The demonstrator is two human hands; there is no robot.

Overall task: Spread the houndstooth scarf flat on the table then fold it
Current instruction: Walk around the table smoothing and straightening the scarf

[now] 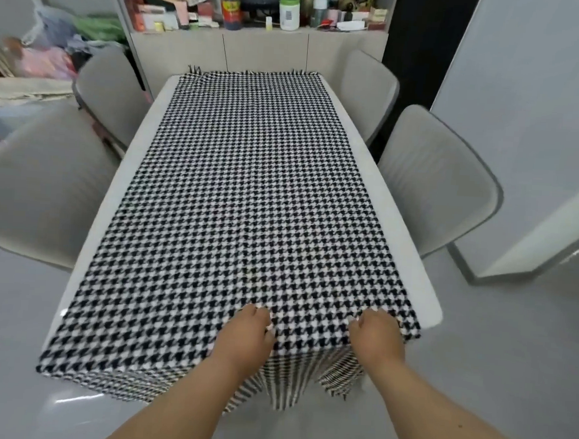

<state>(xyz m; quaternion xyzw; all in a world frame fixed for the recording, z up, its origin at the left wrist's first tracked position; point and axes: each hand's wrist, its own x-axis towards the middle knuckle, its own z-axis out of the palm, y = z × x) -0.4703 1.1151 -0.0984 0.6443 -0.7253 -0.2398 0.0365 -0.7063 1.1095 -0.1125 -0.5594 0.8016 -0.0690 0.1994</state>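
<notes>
chairs (436, 180) flank table (389, 205); both hands' fingers (262, 314) pinch scarf (249, 189) at near edge

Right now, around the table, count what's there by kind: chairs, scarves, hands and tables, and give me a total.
Chairs: 4 (far left, near left, far right, near right)
Scarf: 1
Hands: 2, left hand and right hand, both on the scarf
Table: 1
Total: 8

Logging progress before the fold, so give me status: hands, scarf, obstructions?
Left hand and right hand both pinching scarf near table's near edge. Scarf spread flat, near end overhanging. Nothing on it.
</notes>
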